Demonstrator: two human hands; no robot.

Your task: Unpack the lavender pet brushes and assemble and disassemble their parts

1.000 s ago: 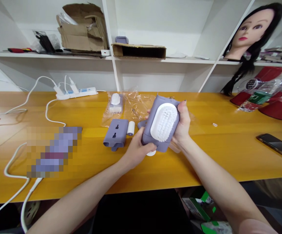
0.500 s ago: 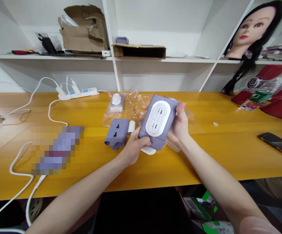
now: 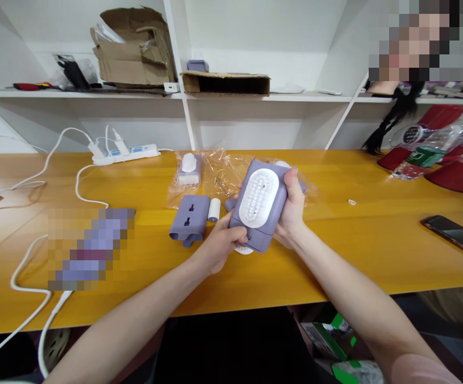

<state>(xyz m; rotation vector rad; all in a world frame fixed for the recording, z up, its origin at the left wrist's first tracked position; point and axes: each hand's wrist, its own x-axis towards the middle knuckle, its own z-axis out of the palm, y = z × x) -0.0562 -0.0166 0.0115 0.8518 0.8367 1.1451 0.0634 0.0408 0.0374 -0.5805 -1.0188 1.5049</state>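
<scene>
I hold a purple device with a white oval brush face [image 3: 258, 202] above the yellow table [image 3: 355, 250]. My left hand [image 3: 219, 246] grips its lower left corner, fingers curled round the edge. My right hand [image 3: 292, 205] wraps the right side, thumb on the front edge. A white oval part [image 3: 242, 249] lies on the table under the device. A purple cover piece [image 3: 190, 218] and a small white roller [image 3: 214, 209] lie just left of my left hand.
Clear plastic bags [image 3: 211, 173], one holding a small white part [image 3: 188, 166], lie behind the device. A white power strip [image 3: 125, 153] with cables sits at back left. A black phone [image 3: 453, 236] lies at right. Shelves with cardboard boxes [image 3: 225, 82] stand behind.
The device has turned slightly and dropped a little lower toward the table; both hands keep their grip. The right thumb has moved onto the front edge.
</scene>
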